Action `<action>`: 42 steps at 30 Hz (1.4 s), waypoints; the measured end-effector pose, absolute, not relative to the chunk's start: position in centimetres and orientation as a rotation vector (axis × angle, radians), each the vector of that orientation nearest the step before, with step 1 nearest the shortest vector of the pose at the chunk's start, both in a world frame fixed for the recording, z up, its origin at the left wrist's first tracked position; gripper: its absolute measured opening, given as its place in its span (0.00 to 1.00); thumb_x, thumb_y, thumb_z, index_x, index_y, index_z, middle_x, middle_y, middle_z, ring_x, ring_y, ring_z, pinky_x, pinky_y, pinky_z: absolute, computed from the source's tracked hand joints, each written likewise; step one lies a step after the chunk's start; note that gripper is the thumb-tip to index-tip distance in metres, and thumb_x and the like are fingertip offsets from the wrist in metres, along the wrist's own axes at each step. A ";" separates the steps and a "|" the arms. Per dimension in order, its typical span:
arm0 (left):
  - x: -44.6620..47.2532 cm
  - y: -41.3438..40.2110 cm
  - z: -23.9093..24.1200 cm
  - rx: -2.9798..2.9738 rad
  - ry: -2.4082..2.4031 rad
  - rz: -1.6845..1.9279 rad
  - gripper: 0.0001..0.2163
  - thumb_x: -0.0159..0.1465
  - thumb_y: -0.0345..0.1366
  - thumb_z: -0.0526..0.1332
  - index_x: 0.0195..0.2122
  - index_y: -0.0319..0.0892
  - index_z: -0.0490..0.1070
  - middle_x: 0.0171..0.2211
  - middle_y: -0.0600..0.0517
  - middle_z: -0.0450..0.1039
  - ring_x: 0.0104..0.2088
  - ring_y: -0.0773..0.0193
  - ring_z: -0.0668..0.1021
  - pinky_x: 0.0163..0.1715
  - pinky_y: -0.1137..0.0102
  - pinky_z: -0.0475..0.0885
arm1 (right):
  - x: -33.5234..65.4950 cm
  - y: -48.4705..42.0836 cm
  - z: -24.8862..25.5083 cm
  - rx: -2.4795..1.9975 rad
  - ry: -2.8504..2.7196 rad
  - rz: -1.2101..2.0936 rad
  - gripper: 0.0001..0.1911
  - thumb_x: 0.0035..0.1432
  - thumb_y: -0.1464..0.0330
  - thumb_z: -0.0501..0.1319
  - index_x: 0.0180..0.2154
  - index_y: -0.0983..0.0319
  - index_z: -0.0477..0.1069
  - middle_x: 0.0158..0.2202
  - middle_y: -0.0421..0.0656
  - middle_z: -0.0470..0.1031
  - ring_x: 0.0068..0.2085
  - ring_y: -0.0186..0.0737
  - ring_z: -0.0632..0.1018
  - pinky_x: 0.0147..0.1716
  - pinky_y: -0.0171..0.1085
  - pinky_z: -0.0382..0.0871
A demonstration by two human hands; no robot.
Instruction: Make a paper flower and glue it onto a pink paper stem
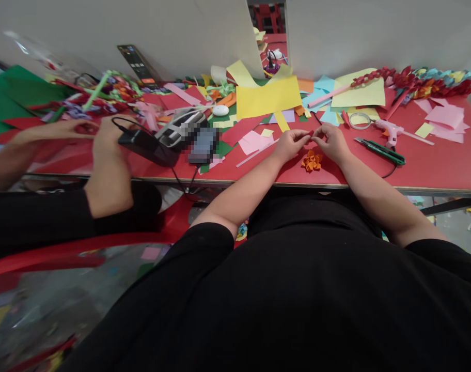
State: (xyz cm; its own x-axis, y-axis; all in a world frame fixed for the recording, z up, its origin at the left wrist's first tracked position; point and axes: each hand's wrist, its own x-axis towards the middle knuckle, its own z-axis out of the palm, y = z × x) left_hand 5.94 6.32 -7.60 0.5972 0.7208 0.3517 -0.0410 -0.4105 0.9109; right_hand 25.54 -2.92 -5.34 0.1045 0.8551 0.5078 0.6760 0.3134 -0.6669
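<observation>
My left hand (291,145) and my right hand (330,142) meet above the red table, fingertips pinched together. Between them is a small piece of red paper (310,135), mostly covered by the fingers. Just below the hands lies an orange folded paper flower (312,161). Right of my right hand rests a green utility knife (380,151). Behind the knife are a pink glue gun (392,132) and a roll of tape (359,121). Pink paper sheets (254,142) lie left of my left hand.
A co-worker's hands (110,129) are busy at the left, near a black box (147,146) with a cable. A yellow sheet (268,97) and paper flower garlands (421,85) line the back. One phone (137,64) leans on the wall; another (203,145) lies flat. The table's front edge (235,182) is close.
</observation>
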 end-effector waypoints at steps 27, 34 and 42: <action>5.7 6.2 -6.8 1.734 0.494 0.857 0.11 0.71 0.45 0.73 0.45 0.42 0.85 0.39 0.47 0.86 0.41 0.59 0.84 0.47 0.65 0.79 | 25.7 -2.5 -5.2 -1.343 -1.311 0.632 0.17 0.51 0.66 0.81 0.39 0.58 0.77 0.37 0.42 0.84 0.42 0.45 0.84 0.47 0.45 0.83; 5.6 6.1 -6.9 1.715 0.464 0.817 0.16 0.67 0.47 0.77 0.47 0.42 0.84 0.41 0.46 0.87 0.44 0.56 0.86 0.48 0.63 0.80 | 26.0 -2.3 -5.4 -1.330 -1.218 0.785 0.20 0.47 0.67 0.84 0.38 0.58 0.79 0.33 0.41 0.84 0.39 0.46 0.86 0.42 0.44 0.85; 5.7 6.1 -7.4 1.761 0.446 0.815 0.22 0.62 0.52 0.80 0.49 0.42 0.84 0.44 0.44 0.88 0.43 0.56 0.86 0.46 0.63 0.80 | 26.0 -2.3 -5.6 -1.313 -1.181 0.842 0.20 0.45 0.65 0.87 0.36 0.59 0.81 0.31 0.43 0.86 0.36 0.46 0.87 0.39 0.42 0.85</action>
